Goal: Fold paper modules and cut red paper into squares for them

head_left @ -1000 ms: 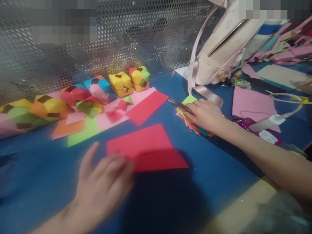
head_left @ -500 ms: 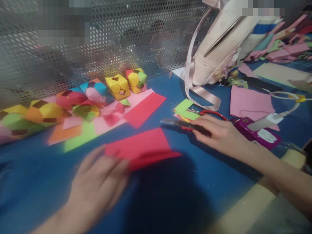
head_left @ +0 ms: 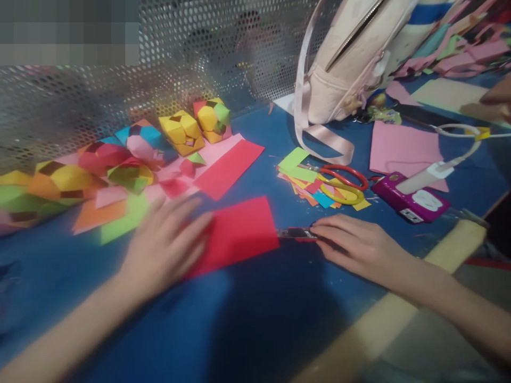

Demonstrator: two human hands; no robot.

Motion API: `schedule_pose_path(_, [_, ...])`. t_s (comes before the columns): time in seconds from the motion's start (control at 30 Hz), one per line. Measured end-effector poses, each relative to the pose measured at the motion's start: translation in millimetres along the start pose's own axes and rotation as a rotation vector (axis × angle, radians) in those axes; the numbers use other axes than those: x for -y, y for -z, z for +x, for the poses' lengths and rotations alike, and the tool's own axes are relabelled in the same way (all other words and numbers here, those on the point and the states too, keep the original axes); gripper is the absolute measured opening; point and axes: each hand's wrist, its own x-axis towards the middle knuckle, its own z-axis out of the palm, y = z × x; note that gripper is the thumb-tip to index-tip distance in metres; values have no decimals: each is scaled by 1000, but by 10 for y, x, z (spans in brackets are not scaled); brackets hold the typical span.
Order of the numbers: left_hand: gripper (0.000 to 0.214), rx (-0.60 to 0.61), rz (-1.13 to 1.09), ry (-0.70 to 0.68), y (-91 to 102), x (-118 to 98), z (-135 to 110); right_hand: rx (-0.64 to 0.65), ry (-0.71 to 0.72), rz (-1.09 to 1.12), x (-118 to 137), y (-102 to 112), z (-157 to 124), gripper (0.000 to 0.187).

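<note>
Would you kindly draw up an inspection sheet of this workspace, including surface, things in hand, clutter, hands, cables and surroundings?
Surface: blue tabletop, dark shadow near the front.
Things in hand: red sheet; cutter, tip at the sheet's right edge, exact contact unclear.
Clutter: scissors lying on colored paper pieces; folded paper shapes grouped at back left.
Hands: left hand over the sheet's left part, blurred, pressure unclear; right hand gripping the cutter in its fingers.
Cables: white cable, leading to a plug at the purple box.
Surroundings: perforated panel behind; pale bag at the back.
</note>
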Motion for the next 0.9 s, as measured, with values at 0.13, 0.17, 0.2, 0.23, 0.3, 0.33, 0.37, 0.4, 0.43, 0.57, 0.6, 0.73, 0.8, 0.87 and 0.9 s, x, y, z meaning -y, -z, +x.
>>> schedule_pose_path(0.13, [39,54,-194,-157,-179,48,43,17,14,-19,25,12,-37,14])
schedule_pose_path(0.17, [38,88,-247,-191,-228,31,63,18,16,-19,27,16,-48,14])
schedule_pose_path(0.2, [36,131,-296,-226,-274,6,84,19,17,-16,28,21,-59,15])
schedule_pose_path(0.23, [35,182,-339,-254,-314,-23,105,21,17,-12,26,26,-70,15])
schedule_pose_path(0.3, [34,277,-399,-286,-379,-79,136,28,11,5,18,39,-90,16])
schedule_pose_path(0.33, [35,316,-416,-290,-401,-101,144,34,6,15,12,45,-98,16])
schedule_pose_path(0.37, [37,350,-426,-287,-418,-117,147,40,2,25,5,51,-103,15])
schedule_pose_path(0.4, [38,378,-429,-277,-428,-127,145,45,0,36,-3,56,-105,15])
schedule_pose_path(0.43, [39,395,-429,-264,-434,-133,141,47,1,49,-12,59,-104,15])
schedule_pose_path(0.57, [40,427,-400,-232,-430,-145,131,45,6,87,-69,39,-65,15])
schedule_pose_path(0.6, [38,426,-392,-232,-432,-153,134,44,5,96,-91,29,-48,15])
schedule_pose_path(0.73, [35,372,-351,-195,-471,-220,168,28,5,132,-227,0,34,15])
schedule_pose_path(0.8, [36,342,-325,-163,-495,-261,187,33,-6,157,-315,-1,64,16])
schedule_pose_path(0.87, [37,332,-306,-139,-503,-288,209,47,-25,190,-397,0,76,17])
schedule_pose_path(0.9, [39,337,-302,-133,-501,-292,221,53,-34,204,-429,0,75,18])
